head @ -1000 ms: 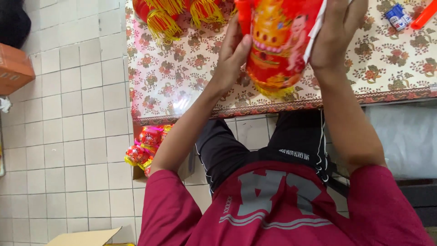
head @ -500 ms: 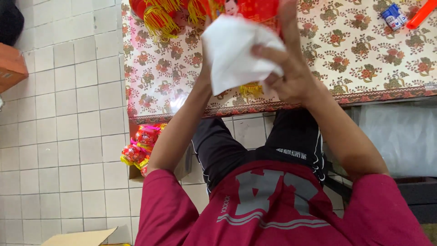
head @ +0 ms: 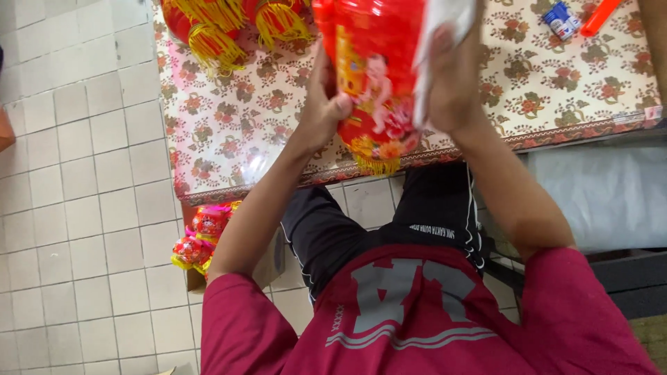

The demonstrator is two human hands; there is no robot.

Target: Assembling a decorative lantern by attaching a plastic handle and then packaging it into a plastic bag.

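Observation:
I hold a red lantern (head: 379,83) with printed figures and a yellow fringe above the table's near edge. My left hand (head: 325,104) grips its left side. On its right side my right hand (head: 451,83) presses a white cloth (head: 445,28) against it. The top of the lantern is cut off by the frame.
The table (head: 229,139) has a floral cover. More red lanterns with yellow tassels (head: 222,28) lie at its far left. A small blue box (head: 559,19) and an orange-red object (head: 601,15) lie far right. Small lanterns (head: 201,239) sit in a box on the white tiled floor.
My right hand brought the white cloth over the lantern's front, then moved it to the lantern's right side. The lantern has turned and now sits a little lower in my hands.

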